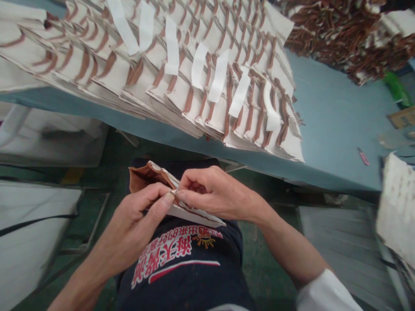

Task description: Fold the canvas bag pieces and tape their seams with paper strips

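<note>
Over my lap, both hands pinch a folded piece [141,178] with a brown face and a white underside; whether it is leather or cloth I cannot tell. Thumb and forefinger of my left hand [139,224] press its edge near the middle. Right beside them, the fingertips of my right hand [214,190] are closed on the same edge. The fingers cover the exact spot where they meet. Beyond my hands, a large spread of overlapping white pieces [181,93] with brown edges lies on the table.
Several white paper strips [218,75] rest across the spread pieces. The blue-green table [324,116] runs across in front of me. A brown heap [343,39] sits at the far right, and a small pink tool [363,156] lies near the table's right side. Pale containers [35,233] stand at left.
</note>
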Motion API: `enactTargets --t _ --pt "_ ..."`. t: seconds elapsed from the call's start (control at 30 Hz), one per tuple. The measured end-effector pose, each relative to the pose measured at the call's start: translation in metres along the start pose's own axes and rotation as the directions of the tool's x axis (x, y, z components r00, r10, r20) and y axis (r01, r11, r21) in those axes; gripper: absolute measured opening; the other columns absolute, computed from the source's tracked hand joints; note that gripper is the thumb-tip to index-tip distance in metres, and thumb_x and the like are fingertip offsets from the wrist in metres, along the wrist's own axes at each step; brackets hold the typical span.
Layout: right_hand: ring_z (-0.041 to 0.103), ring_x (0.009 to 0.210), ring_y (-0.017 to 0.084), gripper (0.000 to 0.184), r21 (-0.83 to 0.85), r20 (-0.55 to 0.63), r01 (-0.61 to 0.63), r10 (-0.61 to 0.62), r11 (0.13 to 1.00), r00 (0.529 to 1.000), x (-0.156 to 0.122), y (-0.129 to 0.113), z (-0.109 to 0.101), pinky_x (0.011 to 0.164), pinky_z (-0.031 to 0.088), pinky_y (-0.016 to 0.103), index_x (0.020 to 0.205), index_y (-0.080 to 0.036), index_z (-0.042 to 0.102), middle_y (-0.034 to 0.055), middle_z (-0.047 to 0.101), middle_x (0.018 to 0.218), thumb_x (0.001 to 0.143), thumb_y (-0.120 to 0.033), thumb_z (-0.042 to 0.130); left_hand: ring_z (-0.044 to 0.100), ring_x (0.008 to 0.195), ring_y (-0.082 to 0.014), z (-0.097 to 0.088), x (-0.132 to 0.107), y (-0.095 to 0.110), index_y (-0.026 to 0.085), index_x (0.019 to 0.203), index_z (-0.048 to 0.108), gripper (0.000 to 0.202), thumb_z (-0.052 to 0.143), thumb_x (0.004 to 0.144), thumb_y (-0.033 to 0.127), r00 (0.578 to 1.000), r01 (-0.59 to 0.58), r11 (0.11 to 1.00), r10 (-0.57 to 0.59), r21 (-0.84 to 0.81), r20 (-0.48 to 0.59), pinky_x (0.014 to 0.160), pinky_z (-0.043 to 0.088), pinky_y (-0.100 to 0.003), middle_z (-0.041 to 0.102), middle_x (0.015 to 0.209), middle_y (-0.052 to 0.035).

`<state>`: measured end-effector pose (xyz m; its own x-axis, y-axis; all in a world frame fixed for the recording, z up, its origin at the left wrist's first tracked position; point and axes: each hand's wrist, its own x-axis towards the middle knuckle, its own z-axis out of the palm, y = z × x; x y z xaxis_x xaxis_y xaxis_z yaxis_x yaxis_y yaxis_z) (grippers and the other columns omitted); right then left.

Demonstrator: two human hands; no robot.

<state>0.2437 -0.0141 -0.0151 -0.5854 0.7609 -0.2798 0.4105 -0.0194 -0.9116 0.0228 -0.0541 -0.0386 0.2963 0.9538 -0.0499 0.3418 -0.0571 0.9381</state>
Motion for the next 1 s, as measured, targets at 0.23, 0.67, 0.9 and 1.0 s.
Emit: enactTargets --t 0.23,0.67,0.9,1.0 --pt "0.059 0.068 0.010 0.014 -0.116 -0.212 -0.094 0.068 0.989 0.975 -0.001 -0.011 0.015 0.067 0.038 0.026 0.088 -0.021 0.064 -0.0078 0.067 0.075 0.093 -0.019 0.077 0.061 0.055 -0.0146 0.012 -0.001 -0.001 0.025 0.078 0.075 0.029 0.063 0.102 0.035 0.977 -0.030 0.990 0.059 0.138 -0.206 0.055 0.047 -0.024 0.074 0.068 0.0054" --pt "0.056 0.070 0.010 0.008 0.131 -0.052 -0.130 0.138 0.983 0.989 0.002 0.000 0.012 0.065 0.043 0.024 0.089 -0.021 0.065 -0.0074 0.063 0.078 0.084 -0.016 0.068 0.057 0.055 -0.0141 0.006 -0.002 -0.016 0.021 0.073 0.076 0.037 0.068 0.097 0.047 0.982 0.157 0.975 -0.171 -0.157 -0.077 0.051 0.043 -0.022 0.071 0.065 0.0016" --pt "0.055 0.069 0.010 0.008 0.115 -0.024 -0.130 0.134 0.985 0.991 0.003 0.007 0.018 0.065 0.043 0.024 0.087 -0.020 0.064 -0.0077 0.063 0.076 0.089 -0.014 0.068 0.053 0.052 -0.0133 0.003 -0.002 -0.016 0.021 0.064 0.071 0.042 0.065 0.097 0.047 0.988 0.156 0.986 -0.155 -0.066 0.023 0.048 0.040 -0.021 0.065 0.058 0.0025" --pt "0.057 0.070 0.010 0.005 0.138 -0.014 -0.118 0.121 0.983 0.993 0.001 0.011 0.021 0.065 0.044 0.024 0.089 -0.020 0.066 -0.0069 0.065 0.077 0.092 -0.019 0.070 0.056 0.053 -0.0133 0.002 -0.002 -0.016 0.020 0.065 0.074 0.044 0.063 0.100 0.045 0.991 0.122 0.992 -0.119 -0.032 0.064 0.049 0.042 -0.021 0.067 0.059 0.0023"
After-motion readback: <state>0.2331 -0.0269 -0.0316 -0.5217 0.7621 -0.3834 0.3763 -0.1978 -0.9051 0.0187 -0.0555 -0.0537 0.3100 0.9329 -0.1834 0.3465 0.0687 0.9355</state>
